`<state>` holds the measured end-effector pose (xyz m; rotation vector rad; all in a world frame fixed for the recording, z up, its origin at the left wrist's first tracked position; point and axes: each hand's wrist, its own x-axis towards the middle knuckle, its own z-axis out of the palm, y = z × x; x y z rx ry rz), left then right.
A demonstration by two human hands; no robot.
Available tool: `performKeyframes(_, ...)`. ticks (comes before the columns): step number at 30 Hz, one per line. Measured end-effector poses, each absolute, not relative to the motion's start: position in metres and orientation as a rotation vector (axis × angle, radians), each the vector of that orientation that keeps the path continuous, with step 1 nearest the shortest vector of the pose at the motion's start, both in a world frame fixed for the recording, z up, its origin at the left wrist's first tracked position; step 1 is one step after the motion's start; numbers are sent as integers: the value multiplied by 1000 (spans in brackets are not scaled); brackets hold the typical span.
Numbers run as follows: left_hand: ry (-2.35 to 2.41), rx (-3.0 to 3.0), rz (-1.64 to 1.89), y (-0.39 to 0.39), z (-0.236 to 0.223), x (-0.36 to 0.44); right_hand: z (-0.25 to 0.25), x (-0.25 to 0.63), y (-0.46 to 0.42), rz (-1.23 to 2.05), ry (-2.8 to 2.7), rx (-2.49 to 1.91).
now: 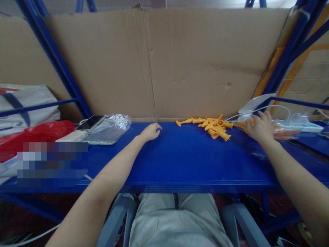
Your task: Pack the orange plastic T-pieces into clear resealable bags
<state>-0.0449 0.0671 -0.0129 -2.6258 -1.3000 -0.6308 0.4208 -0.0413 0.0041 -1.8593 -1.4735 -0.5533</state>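
My left hand (151,132) lies relaxed and released near the back edge of the blue tabletop (177,161), left of the middle, its fingers loosely curled. My right hand (260,127) reaches towards the back right corner, fingers spread over a clear plastic bag (286,132) with orange pieces in it; from here I can't tell whether I'm gripping one. Between my hands, nearer the right, a heap of yellow-orange plastic pieces (211,123) lies along the back edge, before the cardboard panel (205,51).
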Motion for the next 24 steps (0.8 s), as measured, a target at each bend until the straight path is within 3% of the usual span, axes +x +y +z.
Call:
performKeyframes(8,-1300,-2642,-612,65,-14,-43,-14,353,-21,-445,-2160,-1617)
performKeyframes(18,-1337,-2661,-515,58,-10,-37,4,327,-1,-126,-2343,-1940)
performKeyframes(24,-1698,-2351,-326,46,-1,-42,23,297,21,-17,-2386,-2208)
